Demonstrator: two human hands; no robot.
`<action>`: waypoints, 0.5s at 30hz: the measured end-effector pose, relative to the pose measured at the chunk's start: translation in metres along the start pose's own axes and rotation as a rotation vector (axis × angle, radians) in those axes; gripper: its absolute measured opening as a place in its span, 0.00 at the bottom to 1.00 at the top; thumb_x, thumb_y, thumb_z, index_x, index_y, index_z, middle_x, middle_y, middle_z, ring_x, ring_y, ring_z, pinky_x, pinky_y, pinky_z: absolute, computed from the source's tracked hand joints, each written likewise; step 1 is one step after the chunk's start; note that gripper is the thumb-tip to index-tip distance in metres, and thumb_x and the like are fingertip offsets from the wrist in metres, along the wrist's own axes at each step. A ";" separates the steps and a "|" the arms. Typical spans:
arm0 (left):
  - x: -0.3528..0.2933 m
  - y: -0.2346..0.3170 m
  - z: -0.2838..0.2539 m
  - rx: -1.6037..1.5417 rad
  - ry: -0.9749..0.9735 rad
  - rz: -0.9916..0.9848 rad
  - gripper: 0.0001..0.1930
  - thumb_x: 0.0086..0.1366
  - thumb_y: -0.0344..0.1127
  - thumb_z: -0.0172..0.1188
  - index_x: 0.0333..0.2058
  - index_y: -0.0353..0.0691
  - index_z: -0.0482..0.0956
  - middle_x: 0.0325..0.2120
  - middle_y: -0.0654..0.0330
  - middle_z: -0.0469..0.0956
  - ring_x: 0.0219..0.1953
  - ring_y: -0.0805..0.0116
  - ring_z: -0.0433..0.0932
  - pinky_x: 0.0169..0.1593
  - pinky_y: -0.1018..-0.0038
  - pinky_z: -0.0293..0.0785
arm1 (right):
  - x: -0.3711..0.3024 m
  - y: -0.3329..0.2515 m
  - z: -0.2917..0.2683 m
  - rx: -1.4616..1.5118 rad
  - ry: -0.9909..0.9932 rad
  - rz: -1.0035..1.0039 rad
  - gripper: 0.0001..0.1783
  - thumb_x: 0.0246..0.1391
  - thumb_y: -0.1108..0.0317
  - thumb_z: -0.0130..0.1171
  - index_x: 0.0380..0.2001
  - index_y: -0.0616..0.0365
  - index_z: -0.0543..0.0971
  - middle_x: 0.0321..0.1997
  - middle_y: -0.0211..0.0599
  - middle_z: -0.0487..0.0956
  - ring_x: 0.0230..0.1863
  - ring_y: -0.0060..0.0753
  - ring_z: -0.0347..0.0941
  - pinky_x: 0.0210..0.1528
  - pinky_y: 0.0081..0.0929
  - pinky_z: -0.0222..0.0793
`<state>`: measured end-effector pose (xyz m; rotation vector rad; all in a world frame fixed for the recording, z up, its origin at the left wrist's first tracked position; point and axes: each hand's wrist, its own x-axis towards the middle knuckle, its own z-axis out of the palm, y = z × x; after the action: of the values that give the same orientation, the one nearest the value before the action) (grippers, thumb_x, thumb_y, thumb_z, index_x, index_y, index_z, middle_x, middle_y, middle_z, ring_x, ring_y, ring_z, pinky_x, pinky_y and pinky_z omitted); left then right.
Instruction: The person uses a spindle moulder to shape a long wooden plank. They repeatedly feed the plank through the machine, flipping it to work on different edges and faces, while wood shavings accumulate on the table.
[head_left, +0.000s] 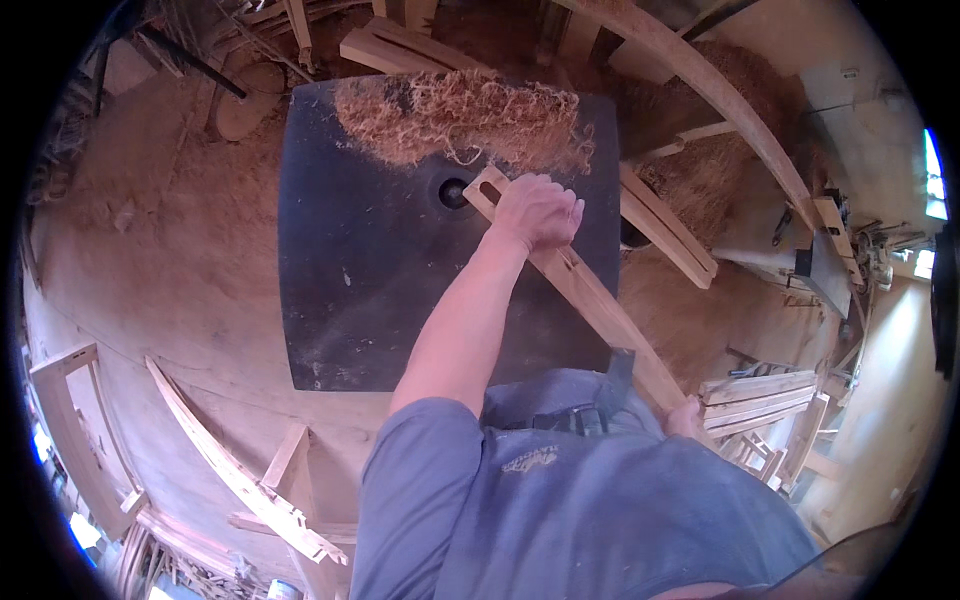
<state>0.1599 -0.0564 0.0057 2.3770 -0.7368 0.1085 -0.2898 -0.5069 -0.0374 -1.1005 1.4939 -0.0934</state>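
Observation:
A long wooden bar (595, 300) with a slot cut through its far end lies slantwise across a dark, square-topped table (350, 290), its near end beside my body. My left hand (540, 212) is closed over the bar just behind the slotted end. At the near end, my right hand (687, 418) grips the wood, mostly hidden by my shirt. A round recess (453, 192) in the tabletop shows just left of the slotted end. Curly wood shavings (465, 118) are heaped along the table's far edge.
Another wooden beam (665, 225) rests right of the table. A long curved timber (715, 85) arches across the upper right. A stack of boards (758, 400) is at the right. On the left stand a curved wooden piece (225, 465) and a wooden frame (75, 430).

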 end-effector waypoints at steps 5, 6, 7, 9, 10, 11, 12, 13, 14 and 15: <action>0.024 -0.001 0.001 -0.004 -0.245 -0.065 0.20 0.67 0.46 0.51 0.22 0.43 0.83 0.26 0.53 0.83 0.36 0.52 0.83 0.44 0.58 0.77 | -0.010 0.002 0.013 0.266 -0.028 -0.077 0.37 0.58 0.33 0.44 0.55 0.53 0.73 0.53 0.41 0.77 0.49 0.48 0.75 0.42 0.49 0.72; 0.026 -0.002 0.003 -0.002 -0.280 -0.067 0.20 0.67 0.46 0.51 0.23 0.42 0.83 0.26 0.52 0.83 0.37 0.51 0.83 0.44 0.58 0.77 | -0.011 0.003 0.016 0.320 -0.037 -0.094 0.38 0.58 0.32 0.44 0.55 0.53 0.73 0.53 0.41 0.77 0.48 0.48 0.75 0.41 0.50 0.72; 0.028 -0.004 0.005 -0.016 -0.260 -0.077 0.19 0.67 0.46 0.51 0.23 0.42 0.84 0.26 0.52 0.83 0.37 0.51 0.83 0.44 0.58 0.77 | -0.010 0.002 0.020 0.375 -0.041 -0.104 0.38 0.57 0.31 0.44 0.55 0.53 0.73 0.52 0.41 0.77 0.48 0.49 0.75 0.41 0.50 0.72; 0.023 -0.006 0.005 -0.045 -0.239 -0.104 0.19 0.67 0.45 0.51 0.25 0.42 0.84 0.27 0.51 0.83 0.37 0.50 0.83 0.44 0.57 0.77 | -0.009 0.001 0.025 0.480 0.042 -0.096 0.40 0.57 0.33 0.45 0.57 0.56 0.71 0.55 0.44 0.75 0.52 0.53 0.73 0.47 0.53 0.69; 0.023 -0.006 0.006 -0.036 -0.243 -0.108 0.19 0.67 0.45 0.51 0.25 0.42 0.84 0.27 0.51 0.83 0.37 0.50 0.83 0.44 0.57 0.77 | -0.010 0.003 0.027 0.538 0.122 -0.080 0.40 0.58 0.35 0.46 0.60 0.59 0.70 0.59 0.47 0.74 0.57 0.56 0.71 0.55 0.56 0.67; 0.026 -0.005 0.005 -0.029 -0.238 -0.115 0.19 0.67 0.45 0.51 0.25 0.42 0.85 0.27 0.51 0.83 0.37 0.50 0.83 0.43 0.57 0.77 | -0.007 -0.002 0.030 0.589 0.196 -0.074 0.41 0.58 0.38 0.46 0.63 0.61 0.69 0.63 0.50 0.72 0.61 0.59 0.68 0.62 0.59 0.64; 0.026 -0.005 0.006 -0.022 -0.232 -0.123 0.19 0.67 0.45 0.51 0.26 0.42 0.85 0.27 0.51 0.83 0.36 0.50 0.83 0.43 0.57 0.78 | -0.007 -0.003 0.032 0.567 0.200 -0.066 0.42 0.57 0.38 0.46 0.63 0.62 0.68 0.63 0.51 0.71 0.61 0.59 0.68 0.63 0.59 0.64; 0.024 -0.006 0.007 -0.026 -0.238 -0.131 0.19 0.67 0.45 0.51 0.25 0.42 0.85 0.27 0.51 0.83 0.36 0.50 0.83 0.43 0.57 0.78 | -0.007 -0.002 0.033 0.545 0.204 -0.058 0.42 0.57 0.38 0.46 0.63 0.62 0.68 0.63 0.51 0.71 0.62 0.60 0.68 0.63 0.60 0.64; 0.025 -0.007 0.007 -0.026 -0.238 -0.131 0.19 0.67 0.45 0.51 0.25 0.42 0.85 0.27 0.51 0.83 0.36 0.50 0.83 0.43 0.57 0.78 | -0.004 -0.003 0.036 0.531 0.203 -0.054 0.42 0.57 0.39 0.46 0.63 0.63 0.68 0.64 0.52 0.71 0.62 0.60 0.67 0.63 0.60 0.63; 0.026 -0.009 0.006 -0.026 -0.237 -0.131 0.19 0.67 0.45 0.52 0.25 0.42 0.85 0.27 0.51 0.83 0.36 0.50 0.83 0.43 0.57 0.78 | -0.003 -0.004 0.037 0.529 0.210 -0.041 0.42 0.57 0.39 0.46 0.63 0.63 0.67 0.64 0.52 0.70 0.62 0.60 0.67 0.63 0.61 0.63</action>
<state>0.1853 -0.0669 0.0024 2.4314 -0.6834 -0.2405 -0.2581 -0.4878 -0.0433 -0.7047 1.5102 -0.6137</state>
